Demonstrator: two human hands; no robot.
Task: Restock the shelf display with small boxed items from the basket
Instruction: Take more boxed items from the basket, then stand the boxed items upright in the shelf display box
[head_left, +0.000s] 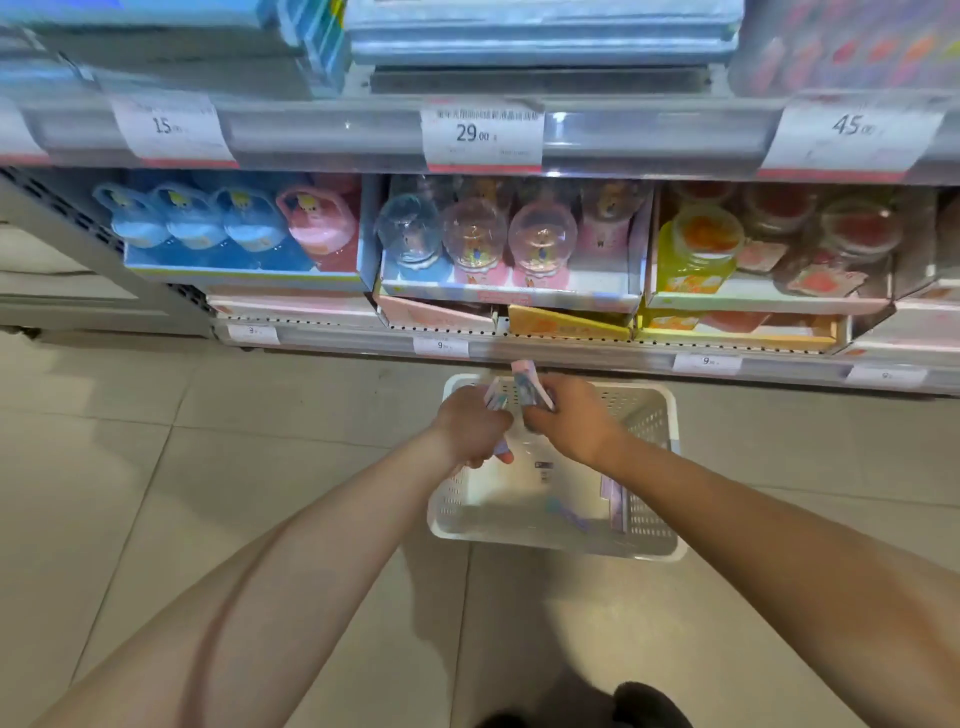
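Your left hand (475, 423) and right hand (563, 415) each grip small boxes (527, 387) above the basket (652, 551), centre frame; you've likely gathered them for shelving.

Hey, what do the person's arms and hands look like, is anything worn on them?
Both forearms are bare as far as the picture shows, with no sleeves in view. The left hand and right hand wear no gloves, and no watch or bracelet shows at either wrist. Rings can't be judged through the blur.

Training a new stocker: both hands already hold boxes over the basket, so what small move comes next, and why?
Probably lift both hands toward the shelf. The left hand and right hand each grip a small pastel box above the white perforated plastic basket; the display trays sit higher.
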